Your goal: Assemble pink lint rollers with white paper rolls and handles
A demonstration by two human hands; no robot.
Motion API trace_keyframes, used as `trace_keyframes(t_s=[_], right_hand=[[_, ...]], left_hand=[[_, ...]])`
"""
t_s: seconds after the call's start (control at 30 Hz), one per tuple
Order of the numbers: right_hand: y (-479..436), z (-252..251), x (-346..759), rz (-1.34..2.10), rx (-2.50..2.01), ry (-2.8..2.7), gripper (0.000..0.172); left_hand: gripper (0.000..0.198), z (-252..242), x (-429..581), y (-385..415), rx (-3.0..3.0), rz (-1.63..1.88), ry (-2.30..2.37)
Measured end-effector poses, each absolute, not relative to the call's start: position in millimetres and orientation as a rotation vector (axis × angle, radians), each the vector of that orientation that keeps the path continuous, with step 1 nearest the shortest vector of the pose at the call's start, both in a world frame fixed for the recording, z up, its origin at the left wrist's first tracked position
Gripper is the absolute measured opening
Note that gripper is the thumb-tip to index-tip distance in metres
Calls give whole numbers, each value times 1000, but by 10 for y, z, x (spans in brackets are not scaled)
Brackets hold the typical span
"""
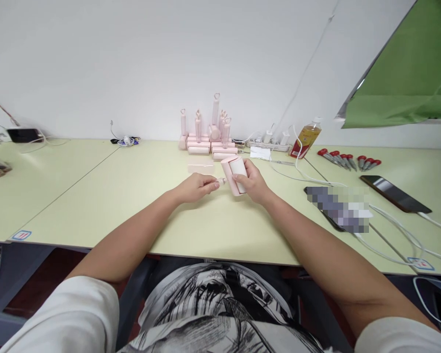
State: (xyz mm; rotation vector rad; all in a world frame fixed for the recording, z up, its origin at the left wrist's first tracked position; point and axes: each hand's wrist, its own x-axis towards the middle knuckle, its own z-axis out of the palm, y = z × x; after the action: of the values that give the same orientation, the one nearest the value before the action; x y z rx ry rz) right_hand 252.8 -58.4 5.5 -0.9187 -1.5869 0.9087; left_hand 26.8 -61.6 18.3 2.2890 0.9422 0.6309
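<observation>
Both of my hands are above the table, in front of a group of pink lint rollers. My right hand [255,182] is wrapped round the head of a lint roller [228,176], a pink half-shell with a white roll inside, held tilted. My left hand [196,188] is closed on a slim, clear pinkish handle [221,181], whose tip points at the side of the roller head. Most of that handle is hidden by my fingers, and I cannot tell whether it is joined to the head. Behind, a flat pink cover piece [201,168] lies on the table.
Several upright lint rollers [198,128] stand near the wall. To their right are a power strip [268,145], a drink bottle [306,138] and red-capped screwdrivers [341,160]. Two phones [395,193] with white cables lie at the right. A black device [24,135] sits far left.
</observation>
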Motion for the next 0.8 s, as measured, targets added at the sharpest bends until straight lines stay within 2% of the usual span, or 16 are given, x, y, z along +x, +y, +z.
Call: trace_keyframes(t_s=[0.5, 0.67, 0.8], right_hand=[[-631, 14, 2435, 827, -1075, -1657, 43], [-675, 57, 2413, 976, -1051, -1606, 43], [-620, 126, 2483, 1360, -869, -1332, 50]], left_hand=[[40, 164, 289, -635, 2243, 636, 918], [40, 172, 290, -648, 2183, 609, 932], [42, 136, 331, -602, 2021, 702, 883]])
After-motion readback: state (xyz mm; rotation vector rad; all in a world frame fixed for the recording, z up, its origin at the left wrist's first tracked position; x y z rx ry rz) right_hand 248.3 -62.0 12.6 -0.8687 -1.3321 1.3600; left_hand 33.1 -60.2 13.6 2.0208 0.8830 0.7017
